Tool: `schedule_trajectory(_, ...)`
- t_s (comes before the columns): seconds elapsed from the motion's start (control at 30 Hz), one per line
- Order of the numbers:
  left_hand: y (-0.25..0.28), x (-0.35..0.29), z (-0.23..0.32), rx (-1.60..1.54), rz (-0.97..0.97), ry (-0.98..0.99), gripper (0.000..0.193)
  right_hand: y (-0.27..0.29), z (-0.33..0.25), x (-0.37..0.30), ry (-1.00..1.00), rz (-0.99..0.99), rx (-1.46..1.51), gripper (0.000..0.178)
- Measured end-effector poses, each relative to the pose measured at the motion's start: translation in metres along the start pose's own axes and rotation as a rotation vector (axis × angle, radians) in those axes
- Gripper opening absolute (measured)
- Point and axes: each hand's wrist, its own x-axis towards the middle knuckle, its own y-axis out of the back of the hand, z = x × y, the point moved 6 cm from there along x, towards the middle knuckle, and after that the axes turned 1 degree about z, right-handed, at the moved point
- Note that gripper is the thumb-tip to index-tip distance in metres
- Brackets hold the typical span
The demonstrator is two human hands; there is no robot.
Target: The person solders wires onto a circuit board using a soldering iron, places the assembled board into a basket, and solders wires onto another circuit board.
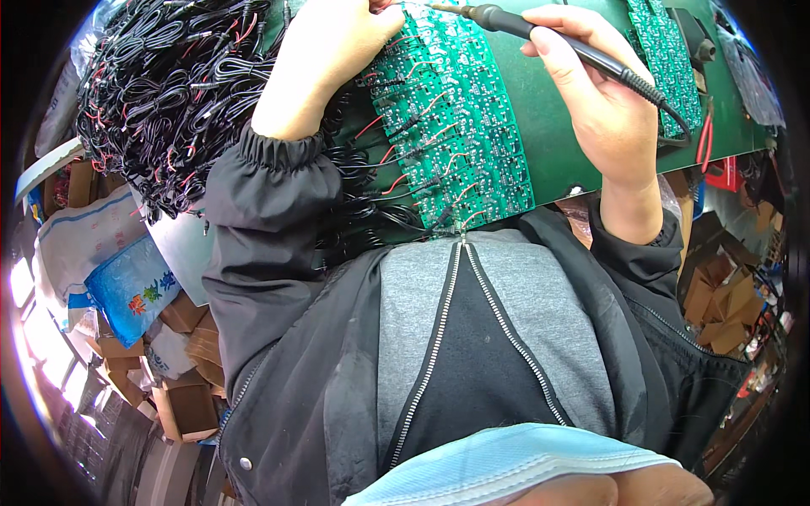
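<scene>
A soldering iron (557, 44) with a black handle is held in my right hand (603, 101), fingers wrapped around its grip. Its tip points left, over the far end of a panel of green circuit boards (494, 126). My left hand (346, 42) is at the far left corner of that panel, with thumb and fingers pinched together. The top edge of the picture cuts off its fingertips, so what they hold is hidden. Black cables with red and white wire ends (434, 135) lie across the left part of the boards.
A large heap of coiled black cables (160, 93) covers the table's left side. On the right, another green board panel (666, 67) lies on the green mat (561, 156), near red-handled pliers (705, 139). Cardboard boxes (181, 409) and a blue bag (131, 287) lie below the table.
</scene>
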Motion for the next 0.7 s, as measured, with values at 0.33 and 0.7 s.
schedule_trajectory(0.33, 0.008, -0.008, 0.002, 0.048, -0.143, 0.225, 0.021, 0.016, 0.019, -0.014, -0.069, -0.025, 0.178, 0.023)
schedule_trajectory(0.7, 0.004, -0.006, 0.005, 0.118, -0.03, 0.176, 0.019, 0.01, 0.023, -0.016, -0.075, -0.026, 0.201, 0.023)
